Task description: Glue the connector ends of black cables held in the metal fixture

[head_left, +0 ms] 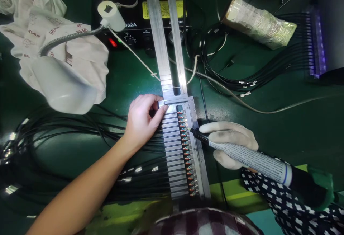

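Note:
My bare left hand [143, 118] pinches the upper left edge of a slotted metal fixture [172, 137], thumb on top and curled fingers partly hidden. Black cables [145, 136] lie side by side in its slots, their small metal terminals [185, 140] lined up along an opening. My right hand [233, 141], in a white glove, grips a thick dispensing syringe [249, 159] with a printed label. The syringe's black tip points left, at the row of terminals near the fixture's right rail [199, 156]. Whether the tip touches a terminal, I cannot tell.
A long slotted metal bar [156, 30] reaches from the fixture over a black control box [134, 36]. At left stand a white gooseneck lamp [70, 88] and a printed cloth [57, 27]. More cables, a wrapped block [260, 23] and a dark machine [329, 30] occupy the right.

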{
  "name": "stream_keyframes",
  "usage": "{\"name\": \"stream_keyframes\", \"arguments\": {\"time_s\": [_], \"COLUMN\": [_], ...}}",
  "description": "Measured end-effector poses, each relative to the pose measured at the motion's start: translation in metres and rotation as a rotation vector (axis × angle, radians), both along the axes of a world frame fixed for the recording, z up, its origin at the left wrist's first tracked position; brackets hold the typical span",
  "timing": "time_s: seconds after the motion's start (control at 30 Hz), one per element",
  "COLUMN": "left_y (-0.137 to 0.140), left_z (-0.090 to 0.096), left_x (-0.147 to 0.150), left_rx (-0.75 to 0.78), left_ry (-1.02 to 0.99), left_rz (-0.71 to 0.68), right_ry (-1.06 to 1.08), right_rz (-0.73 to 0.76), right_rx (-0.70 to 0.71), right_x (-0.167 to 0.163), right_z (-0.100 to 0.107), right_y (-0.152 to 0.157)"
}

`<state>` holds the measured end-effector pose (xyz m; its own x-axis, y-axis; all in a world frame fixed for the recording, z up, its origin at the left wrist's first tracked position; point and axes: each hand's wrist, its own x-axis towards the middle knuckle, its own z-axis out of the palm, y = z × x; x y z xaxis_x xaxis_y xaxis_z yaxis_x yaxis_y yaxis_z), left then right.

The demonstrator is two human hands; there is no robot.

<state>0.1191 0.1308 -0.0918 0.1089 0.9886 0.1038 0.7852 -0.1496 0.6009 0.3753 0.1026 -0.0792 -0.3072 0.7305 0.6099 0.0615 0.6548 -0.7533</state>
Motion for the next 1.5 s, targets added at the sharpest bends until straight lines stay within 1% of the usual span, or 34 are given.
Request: {"name": "stream_keyframes", "arguments": {"time_s": [0.23,0.33,0.43,0.5,0.6,0.77,0.87,1.03,1.2,1.37,1.5], "left_y": [-0.001,-0.001,0.0,0.0,0.0,-0.001,-0.001,0.0,0.0,0.0,0.0], "left_z": [0.0,0.0,0.0,0.001,0.0,-0.001,-0.001,0.0,-0.001,-0.001,-0.001], "left_x": [0.0,0.0,0.0,0.0,0.0,0.0,0.0,0.0,0.0,0.0,0.0], "left_rx": [0.017,0.024,0.019,0.01,0.002,0.011,-0.004,0.002,0.009,-0.007,-0.003], "left_ry": [-0.007,-0.01,-0.013,-0.014,-0.004,0.004,0.005,0.007,0.002,0.008,0.007], "left_rz": [-0.01,-0.014,-0.008,-0.003,-0.001,-0.003,-0.001,0.0,-0.005,0.005,0.004], "right_ry": [0.005,0.009,0.004,-0.042,-0.081,-0.07,-0.07,-0.08,-0.075,-0.07,-0.091], "right_rz": [0.038,0.05,0.012,-0.012,0.004,0.01,-0.004,-0.011,-0.029,0.0,-0.026], "right_rx": [-0.024,-0.012,0.014,0.001,-0.025,0.024,0.027,0.002,0.009,-0.004,0.009], "right_x": [0.001,0.001,0.002,0.003,0.005,0.005,0.004,0.004,0.004,0.004,0.005], "right_z": [-0.004,-0.006,0.0,0.007,0.012,0.004,-0.001,0.0,0.0,0.001,0.001], "right_y": [0.004,0.005,0.003,-0.001,-0.007,-0.009,-0.007,-0.006,-0.008,-0.008,-0.007]}}
